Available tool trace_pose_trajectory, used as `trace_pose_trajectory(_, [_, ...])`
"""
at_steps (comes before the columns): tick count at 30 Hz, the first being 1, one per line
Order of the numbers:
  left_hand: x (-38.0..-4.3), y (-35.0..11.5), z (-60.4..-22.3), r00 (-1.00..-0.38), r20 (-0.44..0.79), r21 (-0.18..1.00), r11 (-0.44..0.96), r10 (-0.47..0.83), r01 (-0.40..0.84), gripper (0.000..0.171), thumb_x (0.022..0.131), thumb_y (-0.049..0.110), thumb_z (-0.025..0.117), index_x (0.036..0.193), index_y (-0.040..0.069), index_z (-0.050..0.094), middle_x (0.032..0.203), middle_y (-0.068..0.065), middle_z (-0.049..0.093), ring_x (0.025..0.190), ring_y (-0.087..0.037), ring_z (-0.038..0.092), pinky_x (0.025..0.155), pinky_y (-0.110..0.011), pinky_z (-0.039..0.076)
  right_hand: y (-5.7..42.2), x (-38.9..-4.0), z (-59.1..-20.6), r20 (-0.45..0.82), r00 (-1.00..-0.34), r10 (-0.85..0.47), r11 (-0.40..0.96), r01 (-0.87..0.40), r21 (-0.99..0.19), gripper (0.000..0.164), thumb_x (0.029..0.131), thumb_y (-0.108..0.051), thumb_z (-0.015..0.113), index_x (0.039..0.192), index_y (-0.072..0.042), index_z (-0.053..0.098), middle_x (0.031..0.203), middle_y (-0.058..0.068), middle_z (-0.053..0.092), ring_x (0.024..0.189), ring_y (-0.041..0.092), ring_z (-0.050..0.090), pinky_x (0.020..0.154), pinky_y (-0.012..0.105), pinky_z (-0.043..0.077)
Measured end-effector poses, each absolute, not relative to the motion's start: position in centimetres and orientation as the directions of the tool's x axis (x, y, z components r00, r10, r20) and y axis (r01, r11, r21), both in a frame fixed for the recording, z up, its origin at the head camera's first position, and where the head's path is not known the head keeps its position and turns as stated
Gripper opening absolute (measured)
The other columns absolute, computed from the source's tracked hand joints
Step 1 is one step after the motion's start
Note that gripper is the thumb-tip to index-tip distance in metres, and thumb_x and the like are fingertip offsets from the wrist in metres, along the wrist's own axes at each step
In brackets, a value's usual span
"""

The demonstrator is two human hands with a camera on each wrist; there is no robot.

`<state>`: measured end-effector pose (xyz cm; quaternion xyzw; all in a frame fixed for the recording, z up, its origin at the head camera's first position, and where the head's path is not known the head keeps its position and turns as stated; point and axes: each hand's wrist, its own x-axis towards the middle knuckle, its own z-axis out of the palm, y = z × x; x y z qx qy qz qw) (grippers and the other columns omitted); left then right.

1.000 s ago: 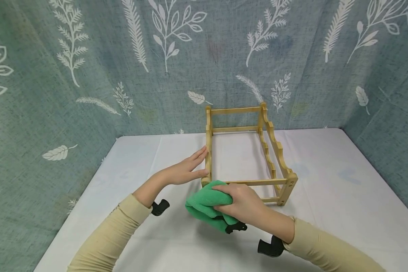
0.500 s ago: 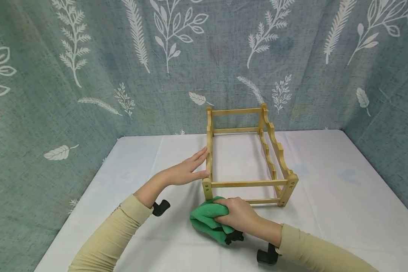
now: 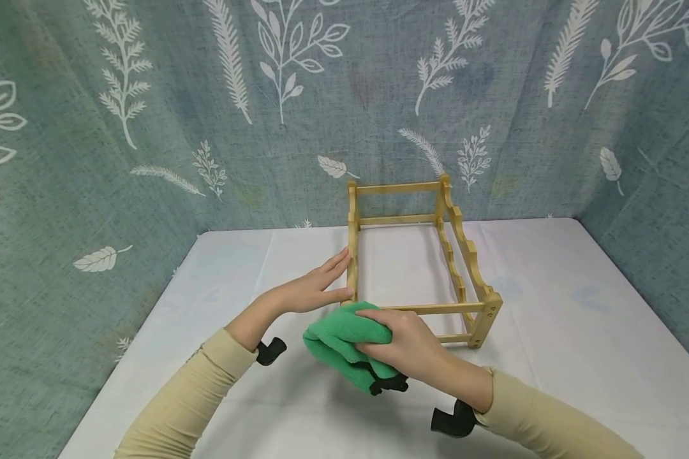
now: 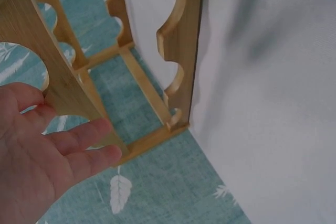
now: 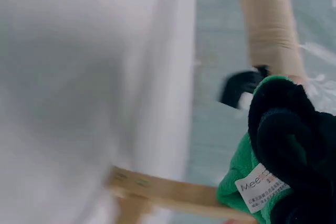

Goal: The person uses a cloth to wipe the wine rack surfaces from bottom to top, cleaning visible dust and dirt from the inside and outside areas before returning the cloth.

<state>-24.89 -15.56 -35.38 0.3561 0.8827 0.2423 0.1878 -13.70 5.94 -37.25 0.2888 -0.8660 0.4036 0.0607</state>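
A light wooden rack (image 3: 436, 309) with scalloped side rails stands on the table. My left hand (image 3: 307, 292) rests on its left side, fingers mostly straight; the left wrist view shows those fingertips against a notched wooden rail (image 4: 63, 72). My right hand (image 3: 410, 341) grips a bunched green cloth (image 3: 344, 331) at the rack's near left corner post. That post is mostly hidden behind the cloth. In the right wrist view, black trim (image 5: 283, 124) and a white printed label (image 5: 260, 187) show on the cloth, close to one wooden post (image 5: 173, 192).
A white cloth covers the table (image 3: 252, 408). Behind and beside it hangs a blue-green curtain (image 3: 298, 146) with white leaf prints, close to the rack's far end. Black wrist mounts (image 3: 455, 419) stick out under both forearms.
My right hand moved the cloth down toward the corner post's foot, baring the post's top, then back up over the corner. The left hand and the rack stayed in place.
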Motion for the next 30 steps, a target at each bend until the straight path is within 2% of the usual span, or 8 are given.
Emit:
trace_pose_trajectory(8, [-24.8,-15.6,-35.4,-0.674,-0.161,0.566,0.627,0.721,0.535,0.085,0.089,0.063,0.033,0.148,0.013,-0.001,0.153,0.003,-0.012,0.141,-0.021,-0.003,0.11,-0.049,0.014,4.9,-14.6,-42.4,0.148,-0.837,-0.526,0.604,-0.491,-0.628,0.033,0.079,-0.023,0.07,0.11,-0.011,0.066,0.09,0.0,0.069,0.07,0.003,0.058,0.059,0.019,0.046])
trace_pose_trajectory(12, [-24.9,-15.6,-35.5,-0.674,-0.157,0.565,0.626,0.722,0.538,0.085,0.089,0.063,0.033,0.148,0.012,0.0,0.154,0.002,-0.011,0.141,-0.021,-0.003,0.111,-0.048,0.015,4.9,-14.8,-43.2,0.12,-0.835,-0.536,0.61,-0.482,-0.629,0.033,0.078,-0.022,0.07,0.109,-0.011,0.066,0.088,0.0,0.069,0.067,0.001,0.057,0.058,0.018,0.045])
trace_pose_trajectory(15, [-24.9,-15.6,-35.5,-0.677,-0.151,0.559,0.627,0.721,0.543,0.086,0.089,0.065,0.032,0.148,0.011,0.0,0.154,0.002,-0.011,0.141,-0.021,-0.002,0.111,-0.048,0.015,5.1,-14.5,-42.3,0.166,-0.831,-0.531,0.607,-0.509,-0.61,0.035,0.079,-0.023,0.071,0.111,-0.012,0.065,0.091,0.0,0.069,0.072,0.005,0.06,0.061,0.02,0.047])
trace_pose_trajectory(20, [-24.7,-15.7,-35.3,-0.68,-0.143,0.557,0.626,0.719,0.545,0.091,0.086,0.069,0.031,0.148,0.011,0.0,0.154,0.001,-0.011,0.141,-0.022,-0.001,0.111,-0.048,0.016,5.8,-13.6,-38.8,0.331,-0.805,-0.492,0.574,-0.586,-0.572,0.04,0.079,-0.023,0.072,0.116,-0.009,0.063,0.103,0.006,0.068,0.086,0.015,0.064,0.071,0.028,0.051])
trace_pose_trajectory(23, [-24.6,-15.7,-35.2,-0.683,-0.139,0.555,0.628,0.717,0.545,0.095,0.083,0.072,0.031,0.148,0.01,0.0,0.154,0.001,-0.011,0.141,-0.023,-0.001,0.11,-0.048,0.016,7.1,-13.5,-37.1,0.388,-0.802,-0.454,0.551,-0.595,-0.585,0.04,0.079,-0.021,0.072,0.115,-0.007,0.064,0.103,0.008,0.068,0.084,0.015,0.065,0.07,0.028,0.052])
trace_pose_trajectory(27, [-24.6,-15.6,-35.3,-0.686,-0.15,0.552,0.636,0.712,0.54,0.097,0.082,0.073,0.034,0.148,0.011,-0.002,0.154,0.002,-0.012,0.141,-0.022,-0.002,0.11,-0.048,0.016,10.2,-13.2,-36.0,0.351,-0.855,-0.381,0.578,-0.517,-0.631,0.038,0.078,-0.021,0.072,0.114,-0.009,0.065,0.099,0.007,0.069,0.073,0.007,0.061,0.061,0.022,0.048])
trace_pose_trajectory(30, [-24.6,-15.6,-35.3,-0.688,-0.166,0.558,0.642,0.707,0.525,0.094,0.084,0.069,0.037,0.148,0.014,-0.003,0.153,0.004,-0.013,0.141,-0.021,-0.003,0.111,-0.048,0.015,13.2,-12.5,-35.5,0.275,-0.913,-0.301,0.619,-0.407,-0.672,0.04,0.079,-0.024,0.072,0.116,-0.011,0.064,0.099,0.008,0.068,0.067,0.003,0.058,0.055,0.021,0.046])
